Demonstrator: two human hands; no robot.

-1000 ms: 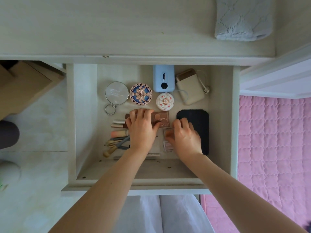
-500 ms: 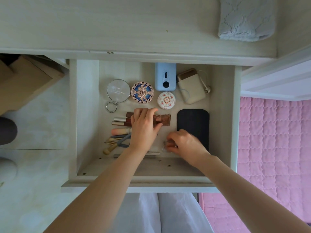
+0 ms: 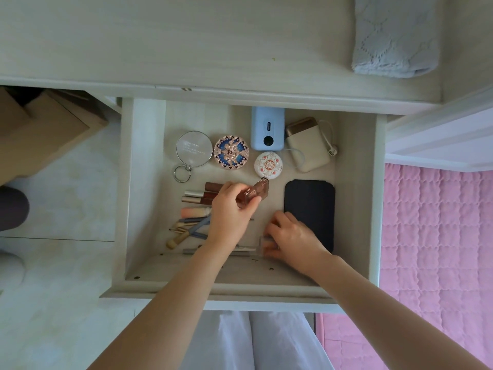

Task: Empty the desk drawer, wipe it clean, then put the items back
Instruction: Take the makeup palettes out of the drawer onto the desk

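- The drawer (image 3: 354,198) is standing pulled out from under the desk top (image 3: 186,44), and it is looking nearly full, so I judge the emptying step is only beginning.
- The left hand (image 3: 229,212) is gripping a brown translucent case (image 3: 253,194) between thumb and curled fingers, tilting it up off the drawer floor.
- The right hand (image 3: 290,240) is curling its fingers round a small clear box (image 3: 265,244) near the drawer's front wall; it is pinching it, though how firmly I cannot tell.
- The next move is probably calling for lifting both pieces clear of the drawer walls and setting them on the desk top, where a folded grey cloth (image 3: 394,36) is lying ready for wiping.
- Waiting inside at the back are a round mirror (image 3: 194,148), a blue patterned compact (image 3: 231,153), a white floral compact (image 3: 268,164), a blue power bank (image 3: 267,128) and a beige power bank (image 3: 306,145) with its cable.
- Lying at the left are lipstick tubes (image 3: 197,196) and brushes (image 3: 186,231); a black case (image 3: 309,209) is sitting at the right, just beside the right hand.
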